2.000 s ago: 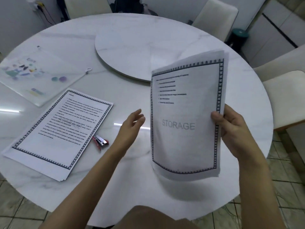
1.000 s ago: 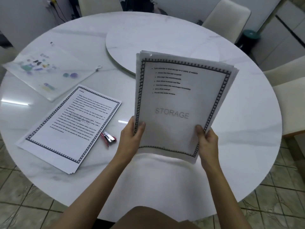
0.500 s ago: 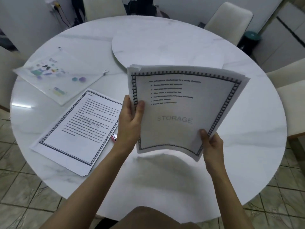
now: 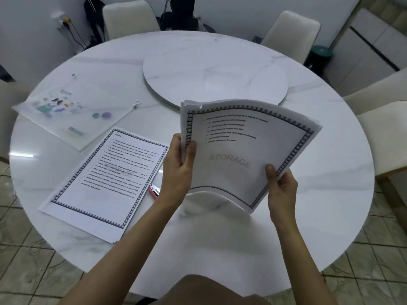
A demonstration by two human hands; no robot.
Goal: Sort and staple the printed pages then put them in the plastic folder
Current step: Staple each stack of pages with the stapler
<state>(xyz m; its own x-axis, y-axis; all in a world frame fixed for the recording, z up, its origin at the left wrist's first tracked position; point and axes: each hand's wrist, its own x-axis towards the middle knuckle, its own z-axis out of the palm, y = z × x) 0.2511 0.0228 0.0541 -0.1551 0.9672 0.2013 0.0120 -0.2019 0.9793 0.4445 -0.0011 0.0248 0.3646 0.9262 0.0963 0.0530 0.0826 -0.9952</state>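
Observation:
I hold a stack of printed pages (image 4: pixel 240 150), bordered and marked STORAGE, above the round white marble table (image 4: pixel 319 205). My left hand (image 4: pixel 179 166) grips the stack's left edge, thumb on top. The lower right corner is pinched by my right hand (image 4: pixel 280 188). The sheets bow and fan apart at the top left. A second pile of bordered pages (image 4: pixel 108 179) lies flat on the table to the left. A small pink stapler (image 4: pixel 153 190) sits by that pile's right edge, partly behind my left wrist. The clear plastic folder (image 4: pixel 72 113) with colourful prints lies at the far left.
A round lazy Susan (image 4: pixel 215 73) sits raised at the table's centre, just behind the held pages. Cream chairs (image 4: pixel 130 18) ring the table at the back and on the right. A dark green bin (image 4: pixel 320 53) stands at the back right. Tiled floor lies below.
My left hand came to the stack and slid up its left edge, while my right hand shifted from the right edge down to the lower right corner. The pages now bow and fan more.

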